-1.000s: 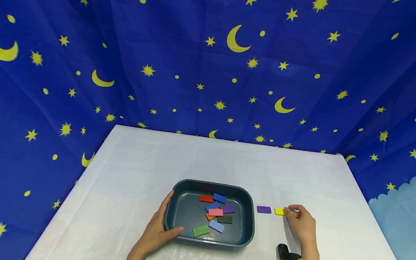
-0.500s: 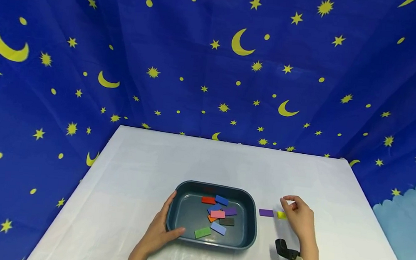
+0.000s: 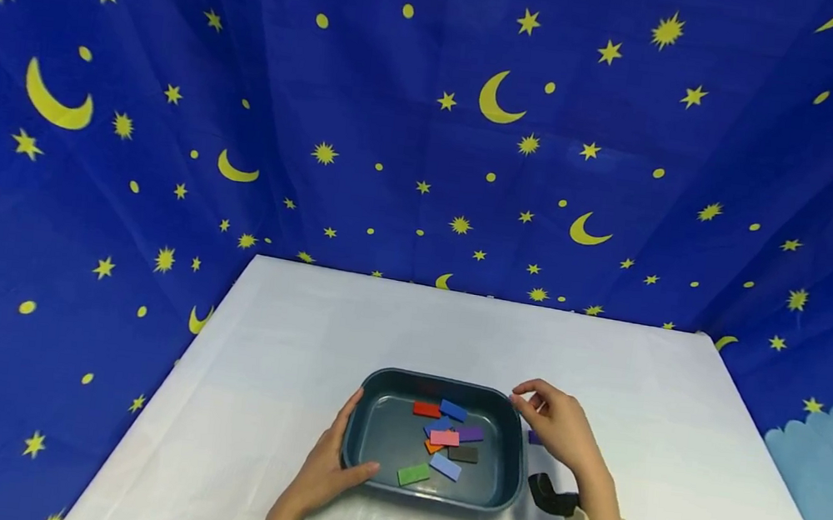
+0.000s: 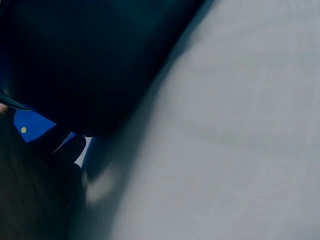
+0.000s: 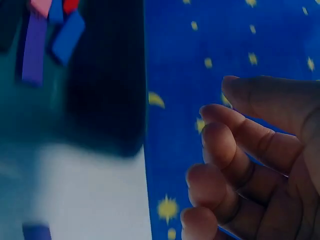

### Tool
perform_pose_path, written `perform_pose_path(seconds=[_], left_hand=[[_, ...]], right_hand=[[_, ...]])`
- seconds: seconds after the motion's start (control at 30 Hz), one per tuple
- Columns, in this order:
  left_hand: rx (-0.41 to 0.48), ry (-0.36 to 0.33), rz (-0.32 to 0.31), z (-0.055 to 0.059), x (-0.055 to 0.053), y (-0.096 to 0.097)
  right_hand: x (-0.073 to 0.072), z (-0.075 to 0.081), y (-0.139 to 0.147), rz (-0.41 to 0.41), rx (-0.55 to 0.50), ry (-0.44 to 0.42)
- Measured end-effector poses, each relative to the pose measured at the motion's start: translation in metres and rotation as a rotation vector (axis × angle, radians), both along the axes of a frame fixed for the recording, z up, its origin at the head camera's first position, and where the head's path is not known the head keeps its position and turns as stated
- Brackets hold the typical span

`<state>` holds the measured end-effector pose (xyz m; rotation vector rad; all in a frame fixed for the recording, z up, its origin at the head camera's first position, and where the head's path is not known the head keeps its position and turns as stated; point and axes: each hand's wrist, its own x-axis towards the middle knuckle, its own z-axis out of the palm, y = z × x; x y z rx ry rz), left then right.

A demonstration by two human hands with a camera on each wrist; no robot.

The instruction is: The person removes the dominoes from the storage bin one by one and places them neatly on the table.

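Note:
A dark teal plastic tub (image 3: pixel 508 486) stands on the white table, with flat coloured blocks in it, among them a pink one (image 3: pixel 444 438), a green one (image 3: pixel 414 474) and a light blue one (image 3: pixel 445 467). My left hand (image 3: pixel 327 462) holds the tub's near left corner, thumb over the front rim and fingers along the left wall. Over the far right corner hovers my right hand (image 3: pixel 559 424), empty, its thumb and loosely bent fingers apart in the right wrist view. Beneath it, a purple block (image 3: pixel 536 438) on the table is partly covered; the yellow block is hidden.
The white-covered table (image 3: pixel 306 316) reaches back to a blue curtain (image 3: pixel 369 121) with yellow moons and stars. A black wrist camera (image 3: pixel 550 497) sits on the right wrist, close to the tub's right side.
The right hand has let go of the yellow block beside the purple one and moved left to the tub's far right corner. The left hand keeps its hold; the head view has shifted slightly.

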<state>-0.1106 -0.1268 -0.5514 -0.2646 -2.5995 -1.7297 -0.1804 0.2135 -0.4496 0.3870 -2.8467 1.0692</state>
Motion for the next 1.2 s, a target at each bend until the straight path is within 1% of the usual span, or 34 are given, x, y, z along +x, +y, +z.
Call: perform_pose_path(seconds=[0.13, 0.2, 0.27, 0.4, 0.57, 0.7, 0.87, 0.93, 1.07, 1.2], left_hand=[[-0.006, -0.001, -0.004, 0.000, 0.000, -0.001], [-0.007, -0.003, -0.005, -0.001, 0.000, -0.001], [-0.007, 0.000, -0.009, -0.001, -0.001, -0.001], [-0.012, 0.002, -0.008, -0.002, -0.002, -0.001], [-0.007, 0.010, -0.007, -0.003, -0.001, -0.002], [0.001, 0.011, -0.010, -0.002, -0.001, -0.001], [0.013, 0.007, -0.013, -0.003, -0.001, 0.000], [0.014, 0.002, -0.011, -0.004, -0.001, 0.001], [0.011, -0.005, -0.008, -0.004, -0.001, 0.001], [0.015, -0.006, -0.007, 0.000, -0.001, 0.000]], right_hand=[[-0.002, 0.002, -0.023, 0.170, 0.031, 0.000], [-0.002, 0.002, -0.035, 0.258, 0.065, -0.005], [-0.003, 0.002, -0.045, 0.330, 0.103, -0.015], [-0.009, 0.005, -0.062, 0.400, 0.180, -0.035], [-0.021, 0.005, -0.079, 0.431, 0.271, -0.054], [-0.026, -0.003, -0.090, 0.443, 0.340, -0.060], [-0.027, -0.018, -0.098, 0.453, 0.405, -0.046], [-0.027, -0.022, -0.100, 0.448, 0.421, -0.037], [-0.026, -0.026, -0.101, 0.430, 0.441, -0.038], [-0.026, -0.029, -0.102, 0.428, 0.440, -0.027]])
